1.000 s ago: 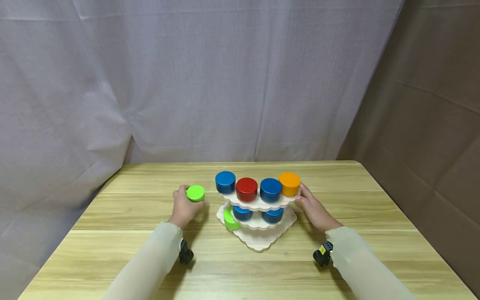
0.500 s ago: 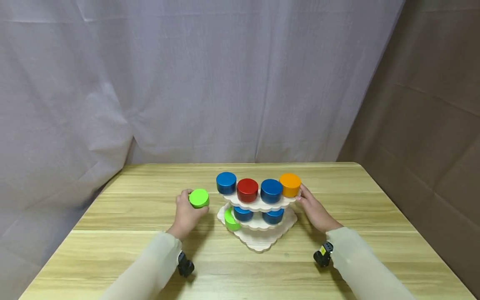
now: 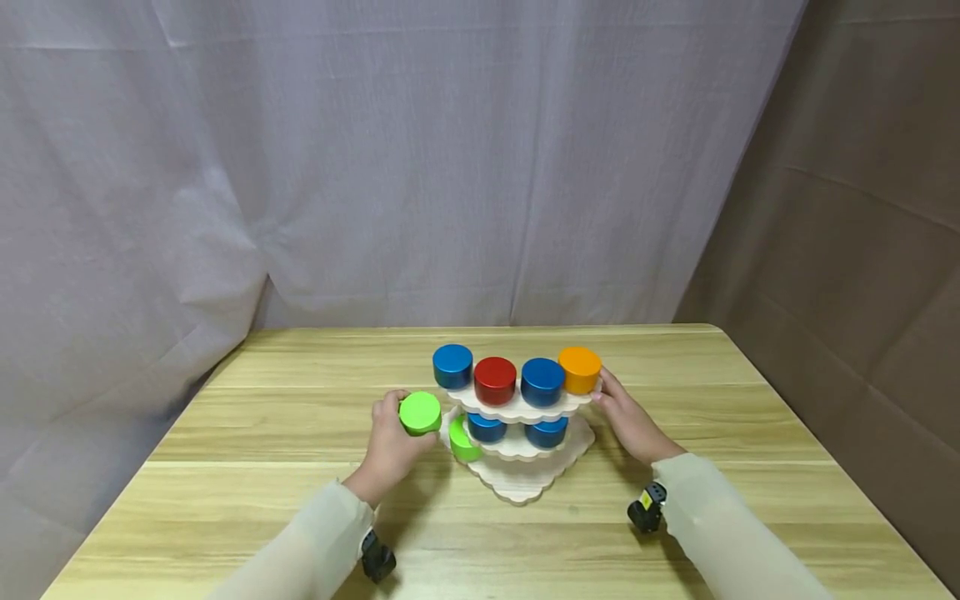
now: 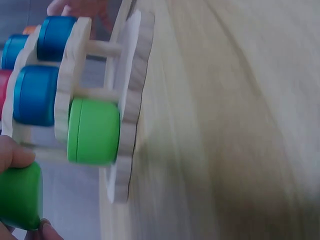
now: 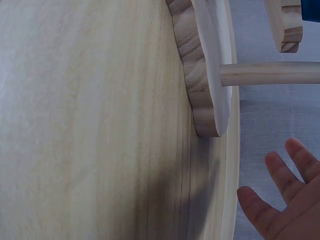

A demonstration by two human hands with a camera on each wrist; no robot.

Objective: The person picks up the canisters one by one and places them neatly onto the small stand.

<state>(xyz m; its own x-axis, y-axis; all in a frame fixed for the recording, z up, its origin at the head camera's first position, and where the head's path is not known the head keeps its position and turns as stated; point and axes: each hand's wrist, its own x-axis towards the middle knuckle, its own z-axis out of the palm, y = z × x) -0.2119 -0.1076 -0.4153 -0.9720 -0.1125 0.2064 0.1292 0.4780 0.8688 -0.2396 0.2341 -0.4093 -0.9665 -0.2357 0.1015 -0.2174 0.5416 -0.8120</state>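
Observation:
In the head view, my left hand (image 3: 395, 435) grips a round green tin (image 3: 420, 412) by its sides, fingers behind and thumb in front. The tin is just left of a pale wooden three-tier stand (image 3: 517, 482) with scalloped edges. A second green tin (image 4: 95, 131) sits on the stand's bottom tier in the left wrist view. My right hand (image 3: 630, 419) touches the right end of the top tier, beside an orange tin (image 3: 579, 371). Several fingers (image 5: 285, 175) look straight and spread in the right wrist view; thumb and index contact is outside it.
Along the top tier stand a blue tin (image 3: 453, 367), a red tin (image 3: 495, 382) and another blue tin (image 3: 542, 382). Two more blue tins, one at the left (image 3: 486, 428), are on the middle tier. Grey cloth (image 3: 390, 167) hangs behind the wooden table (image 3: 247, 467).
My left hand has carried the green tin rightward and nearer to me, towards the stand's left side. The right hand and the stand have stayed in place.

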